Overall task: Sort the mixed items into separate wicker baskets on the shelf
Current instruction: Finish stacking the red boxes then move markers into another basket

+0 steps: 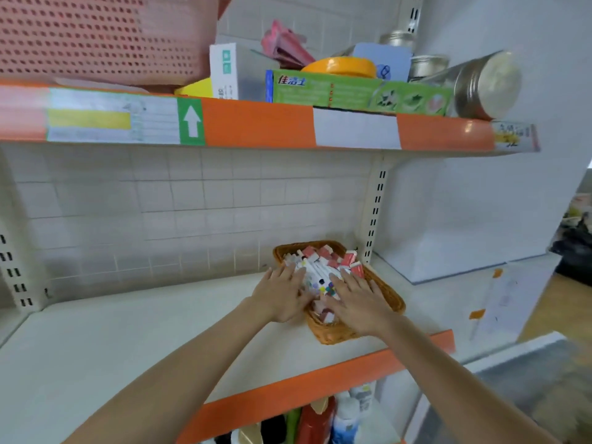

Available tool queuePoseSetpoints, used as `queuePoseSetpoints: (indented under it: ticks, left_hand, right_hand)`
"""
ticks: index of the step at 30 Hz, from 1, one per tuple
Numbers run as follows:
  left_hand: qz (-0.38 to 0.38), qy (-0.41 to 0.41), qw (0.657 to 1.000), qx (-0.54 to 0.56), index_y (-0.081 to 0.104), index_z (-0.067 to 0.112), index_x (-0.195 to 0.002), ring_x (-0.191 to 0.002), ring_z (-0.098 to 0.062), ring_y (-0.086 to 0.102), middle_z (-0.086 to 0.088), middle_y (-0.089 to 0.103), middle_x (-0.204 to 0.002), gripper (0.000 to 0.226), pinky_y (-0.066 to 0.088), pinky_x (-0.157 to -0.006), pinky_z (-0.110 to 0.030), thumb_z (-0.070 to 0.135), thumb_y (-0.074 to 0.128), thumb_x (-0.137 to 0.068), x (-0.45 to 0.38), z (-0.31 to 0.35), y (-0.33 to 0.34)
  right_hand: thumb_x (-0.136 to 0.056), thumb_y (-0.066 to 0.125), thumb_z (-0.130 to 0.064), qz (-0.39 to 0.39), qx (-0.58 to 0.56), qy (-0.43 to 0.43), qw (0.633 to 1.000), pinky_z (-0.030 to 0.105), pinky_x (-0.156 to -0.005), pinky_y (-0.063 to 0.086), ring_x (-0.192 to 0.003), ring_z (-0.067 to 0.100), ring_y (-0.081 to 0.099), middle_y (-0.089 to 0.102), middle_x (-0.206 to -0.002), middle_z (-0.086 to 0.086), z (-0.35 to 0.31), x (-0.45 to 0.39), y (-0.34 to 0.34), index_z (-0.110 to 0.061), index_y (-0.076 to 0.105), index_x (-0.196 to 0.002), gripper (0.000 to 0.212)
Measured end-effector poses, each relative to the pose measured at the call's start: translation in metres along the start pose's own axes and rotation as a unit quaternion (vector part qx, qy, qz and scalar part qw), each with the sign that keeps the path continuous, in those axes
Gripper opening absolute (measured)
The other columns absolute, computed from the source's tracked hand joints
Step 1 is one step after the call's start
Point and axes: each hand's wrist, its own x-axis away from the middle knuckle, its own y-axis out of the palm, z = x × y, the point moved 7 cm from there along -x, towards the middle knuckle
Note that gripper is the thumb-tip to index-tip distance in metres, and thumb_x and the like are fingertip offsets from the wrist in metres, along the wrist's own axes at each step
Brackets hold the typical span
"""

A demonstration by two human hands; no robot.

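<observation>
Because the brown oval wicker basket on the white middle shelf holds mixed white markers and small red-and-white boxes, both hands lie flat over them, apparently to rummage: left hand and right hand, fingers straight, gripping nothing.

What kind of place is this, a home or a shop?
Probably a small shop or stockroom. The metal shelf has orange price strips with paper labels, the upright is slotted like store racking, and boxed toothpaste and bottles are stocked on other levels.
</observation>
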Motion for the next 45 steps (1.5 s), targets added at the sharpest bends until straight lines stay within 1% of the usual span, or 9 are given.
queuePoseSetpoints:
  ticks: [9,19,22,25,29,31,34,39,45]
  left_hand:
    - [0.004,0.021,0.999,0.028,0.004,0.019,-0.154,-0.148,-0.025,0.004,-0.009,0.002,-0.161,0.065,0.003,-0.12,-0.038,0.053,0.021,-0.101,-0.082,-0.02,-0.003]
    - [0.005,0.054,0.996,0.073,0.01,0.014,-0.154,-0.147,-0.022,0.011,-0.006,0.006,-0.161,0.054,0.007,-0.119,-0.031,0.025,0.027,-0.104,-0.128,-0.026,0.001]
    - [0.002,0.082,0.993,0.089,0.021,0.017,-0.153,-0.144,-0.021,0.021,-0.003,0.019,-0.159,0.053,0.017,-0.118,-0.031,0.018,0.034,-0.101,-0.133,-0.019,-0.001]
    - [0.007,0.09,0.992,0.086,0.039,0.017,-0.144,-0.133,-0.022,0.036,-0.003,0.038,-0.147,0.048,0.03,-0.109,-0.031,0.012,0.038,-0.097,-0.134,-0.017,-0.002]
    - [0.046,0.059,0.996,0.04,0.049,0.014,-0.13,-0.116,-0.024,0.039,-0.007,0.04,-0.125,0.036,0.035,-0.089,-0.03,0.016,0.044,-0.095,-0.133,-0.022,-0.007]
    - [0.055,0.046,0.997,0.027,0.052,0.011,-0.124,-0.113,-0.024,0.038,-0.008,0.039,-0.122,0.03,0.034,-0.087,-0.03,0.018,0.045,-0.096,-0.132,-0.022,-0.009]
    - [0.073,0.038,0.996,0.025,0.054,0.011,-0.117,-0.113,-0.024,0.039,-0.007,0.04,-0.12,0.025,0.038,-0.089,-0.032,0.023,0.047,-0.097,-0.128,-0.019,-0.011]
    - [0.109,0.054,0.992,0.023,0.056,0.01,-0.117,-0.109,-0.022,0.044,-0.006,0.046,-0.117,0.03,0.036,-0.088,-0.031,0.033,0.049,-0.097,-0.114,-0.009,-0.017]
    - [0.191,-0.006,0.978,0.088,0.055,0.01,-0.108,-0.098,-0.022,0.052,-0.005,0.051,-0.105,0.028,0.039,-0.074,-0.027,0.035,0.047,-0.099,-0.076,-0.025,-0.032]
  right_hand:
    - [-0.101,0.016,-0.054,0.013,0.018,0.016,1.0,0.043,-0.118,0.0,-0.149,0.018,-0.002,-0.003,-0.163,0.002,0.024,-0.074,-0.014,-0.023,0.001,-0.155,0.064]
    - [-0.105,0.028,-0.029,0.066,-0.001,-0.047,0.997,0.039,-0.116,0.022,-0.143,0.021,0.025,0.026,-0.157,0.003,0.03,-0.143,-0.018,-0.017,0.033,-0.148,0.045]
    - [-0.106,0.029,-0.026,0.051,-0.003,-0.051,0.997,0.037,-0.117,0.021,-0.145,0.021,0.021,0.022,-0.159,0.002,0.03,-0.154,-0.015,-0.017,0.026,-0.151,0.047]
    - [-0.105,0.032,-0.026,0.057,0.004,-0.049,0.997,0.035,-0.113,0.024,-0.142,0.023,0.024,0.029,-0.154,0.004,0.029,-0.159,-0.017,-0.017,0.028,-0.15,0.046]
    - [-0.103,0.037,-0.025,0.077,0.061,-0.024,0.995,0.041,-0.108,0.028,-0.134,0.03,0.028,0.031,-0.143,0.012,0.03,-0.155,-0.022,-0.013,0.038,-0.143,0.042]
    - [-0.102,0.04,-0.025,0.084,0.053,-0.02,0.995,0.042,-0.107,0.03,-0.131,0.03,0.031,0.033,-0.139,0.014,0.032,-0.153,-0.025,-0.009,0.046,-0.133,0.036]
    - [-0.1,0.046,-0.027,0.1,0.026,-0.027,0.994,0.04,-0.106,0.034,-0.127,0.03,0.036,0.037,-0.135,0.015,0.033,-0.146,-0.03,-0.006,0.045,-0.131,0.037]
    - [-0.095,0.048,-0.005,0.136,-0.038,-0.032,0.99,0.032,-0.087,0.045,-0.109,0.024,0.054,0.055,-0.123,0.012,0.035,-0.134,-0.032,-0.006,0.044,-0.126,0.032]
    - [-0.096,0.047,-0.015,0.172,-0.058,-0.101,0.978,0.031,-0.1,0.034,-0.127,0.026,0.04,0.045,-0.136,0.012,0.01,-0.109,-0.04,-0.005,0.045,-0.135,0.04]
